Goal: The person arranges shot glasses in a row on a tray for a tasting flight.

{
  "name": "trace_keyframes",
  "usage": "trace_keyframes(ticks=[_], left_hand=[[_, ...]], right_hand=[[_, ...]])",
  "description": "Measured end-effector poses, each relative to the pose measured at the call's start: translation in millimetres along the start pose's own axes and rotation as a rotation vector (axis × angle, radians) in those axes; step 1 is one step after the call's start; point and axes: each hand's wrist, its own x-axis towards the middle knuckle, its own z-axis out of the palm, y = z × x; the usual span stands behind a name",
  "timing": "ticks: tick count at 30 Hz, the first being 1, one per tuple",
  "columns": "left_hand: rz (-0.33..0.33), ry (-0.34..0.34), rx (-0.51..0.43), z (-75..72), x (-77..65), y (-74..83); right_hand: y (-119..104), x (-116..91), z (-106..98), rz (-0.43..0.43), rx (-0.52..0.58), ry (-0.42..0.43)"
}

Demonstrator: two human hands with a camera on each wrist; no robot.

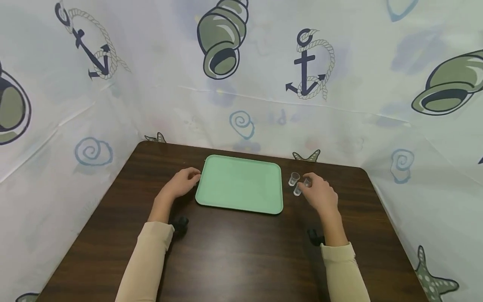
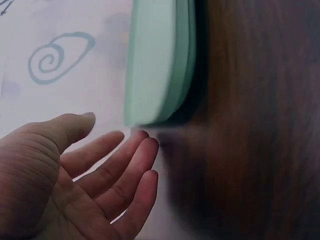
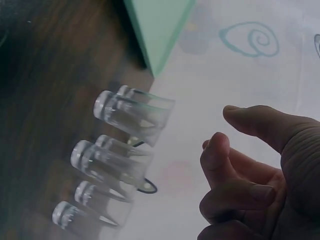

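Nearest: cream sleeves (image 1: pixel 145 262), cuffs plain, over a dark brown wood-grain table (image 1: pixel 241 256) with a soft glare patch; a small black device (image 1: pixel 181 225) shows at the left wrist, another at the right. Next, the left hand (image 1: pixel 179 183), fingers parted and loosely bent, holding nothing, tips just beside the tray's left edge; contact can't be told. Right hand (image 1: pixel 321 195), at the cups: thumb and fingers apart, fingers bent, nothing between them in the right wrist view. Key relation: the cups (image 3: pixel 120 112) lie just left of the right hand's fingertips, standing upright, long axis vertical; right hand is much the nearer one, left hand is across the tray. Cups are clear, smooth, hard-looking, tapered, wider at the rim, with thick bases, clustered close; the hand partly covers them from above, exact count unsure. Tray (image 1: pixel 239 184) sits between the hands: pale green, matte, rounded rectangle, low rim, long axis left to right. Far: whitish fabric backdrop (image 1: pixel 170 58), creased, printed with anchors, shells and starfish.
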Motion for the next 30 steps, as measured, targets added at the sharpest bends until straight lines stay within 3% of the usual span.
trace_keyframes(ticks=[6, 12, 30], left_hand=[[-0.012, 0.022, -0.069, 11.6, 0.9, -9.6], [-0.013, -0.004, -0.116, 14.5, -3.2, -14.6], [-0.005, -0.062, -0.096, 8.8, -8.6, -9.2]], right_hand=[[11, 1, 6, 0.035, 0.047, -0.008], [26, 0, 12, 0.086, 0.118, -0.024], [26, 11, 28, 0.069, 0.108, 0.01]])
